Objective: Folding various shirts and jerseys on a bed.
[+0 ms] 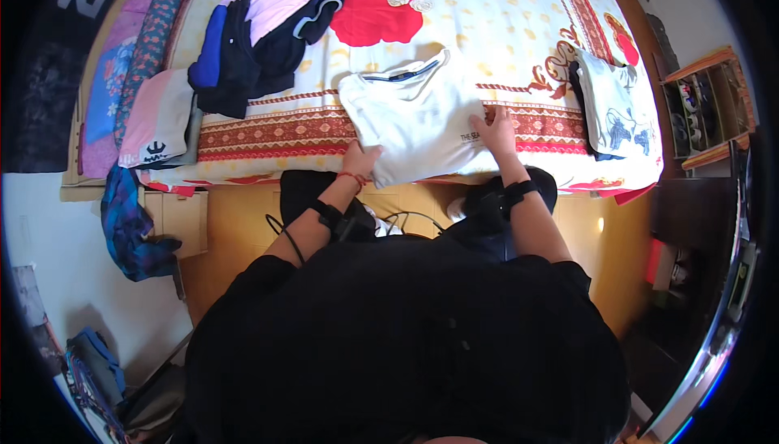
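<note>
A white T-shirt [414, 115] with a dark inner collar band lies partly folded at the near edge of the bed, its collar facing away from me. My left hand [363, 158], with a red string bracelet at the wrist, grips the shirt's near left edge. At the right edge, beside a small dark print, my right hand [496, 131] pinches the fabric between thumb and fingers. The fingers of both hands are partly hidden by the cloth or seen from above.
Loose dark, blue and pink clothes [261, 36] are heaped at the bed's upper left. A folded pink and grey garment [159, 112] lies left; folded shirts, a white printed one [618, 106] on top, lie right. Bedding rolls line the left side. A shelf [709, 109] stands at right.
</note>
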Demonstrator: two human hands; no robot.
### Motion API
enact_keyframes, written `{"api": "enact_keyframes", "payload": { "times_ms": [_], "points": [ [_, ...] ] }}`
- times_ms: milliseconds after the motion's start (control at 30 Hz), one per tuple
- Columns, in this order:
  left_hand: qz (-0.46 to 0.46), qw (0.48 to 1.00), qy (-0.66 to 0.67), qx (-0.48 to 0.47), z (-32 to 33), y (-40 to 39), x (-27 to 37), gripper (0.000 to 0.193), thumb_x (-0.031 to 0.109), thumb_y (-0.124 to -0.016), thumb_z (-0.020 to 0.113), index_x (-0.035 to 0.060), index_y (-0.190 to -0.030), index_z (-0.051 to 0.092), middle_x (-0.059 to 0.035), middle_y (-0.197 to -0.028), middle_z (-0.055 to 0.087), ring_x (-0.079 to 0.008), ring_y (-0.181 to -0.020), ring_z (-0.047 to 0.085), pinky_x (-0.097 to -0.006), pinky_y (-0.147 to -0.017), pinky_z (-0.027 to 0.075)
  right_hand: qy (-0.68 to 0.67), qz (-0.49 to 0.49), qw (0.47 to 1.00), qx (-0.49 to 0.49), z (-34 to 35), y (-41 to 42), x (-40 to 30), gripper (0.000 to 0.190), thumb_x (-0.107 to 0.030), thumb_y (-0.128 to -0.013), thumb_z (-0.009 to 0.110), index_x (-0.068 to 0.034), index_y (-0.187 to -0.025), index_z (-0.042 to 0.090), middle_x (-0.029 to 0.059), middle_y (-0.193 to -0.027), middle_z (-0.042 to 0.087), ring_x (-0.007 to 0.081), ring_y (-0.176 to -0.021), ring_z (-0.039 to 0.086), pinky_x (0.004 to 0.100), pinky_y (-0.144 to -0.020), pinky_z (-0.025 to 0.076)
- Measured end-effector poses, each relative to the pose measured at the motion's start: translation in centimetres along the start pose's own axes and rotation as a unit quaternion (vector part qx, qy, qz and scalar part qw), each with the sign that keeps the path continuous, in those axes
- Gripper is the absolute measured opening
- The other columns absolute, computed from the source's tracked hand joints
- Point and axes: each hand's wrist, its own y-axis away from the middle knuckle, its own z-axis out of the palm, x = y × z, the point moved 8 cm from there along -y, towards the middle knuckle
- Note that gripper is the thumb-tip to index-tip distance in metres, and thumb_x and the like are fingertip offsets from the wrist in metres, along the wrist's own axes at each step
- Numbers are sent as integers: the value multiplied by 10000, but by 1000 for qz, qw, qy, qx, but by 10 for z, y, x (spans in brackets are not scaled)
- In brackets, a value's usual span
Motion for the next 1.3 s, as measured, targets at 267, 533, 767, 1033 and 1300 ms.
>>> {"api": "enact_keyframes", "payload": {
  "times_ms": [267,533,767,1033,1300],
  "points": [
    [38,965,240,-94,-5,-27,-27,305,108,-799,558,-4,-1081,529,-108,-955,611,-190,-835,600,-326,-687,492,99,-132,974,-154,36,-18,-36,499,-373,-761,631,77,-973,594,233,-948,623,318,-914,606,418,-766,476],
    [61,875,387,-284,-31,70,187,407,134,-854,522,-31,-1223,471,-140,-1129,576,-228,-991,589,-337,-871,471,-277,50,959,-26,-117,19,-46,532,-241,-737,664,105,-1120,537,217,-975,630,283,-881,619,325,-786,477],
    [94,871,320,-360,49,107,292,465,92,-868,504,1,-1307,379,-103,-1239,506,-200,-1136,494,-325,-955,401,-202,9,977,70,-257,19,6,573,-260,-726,683,50,-1182,529,191,-1046,619,266,-954,600,320,-837,451],
    [175,818,311,-451,206,115,452,395,156,-888,520,71,-1255,401,-67,-1030,587,-206,-931,612,-298,-708,526,78,12,856,511,-453,20,64,499,-340,-781,622,-46,-1173,530,195,-1080,581,342,-1006,558,420,-862,439],
    [28,717,-100,-689,328,200,275,450,260,-928,475,7,-1283,367,-160,-1111,571,-241,-943,619,-345,-763,514,31,175,857,484,-367,51,226,600,-379,-770,636,12,-1198,480,255,-1149,500,365,-1056,514,438,-900,409]
  ]
}}
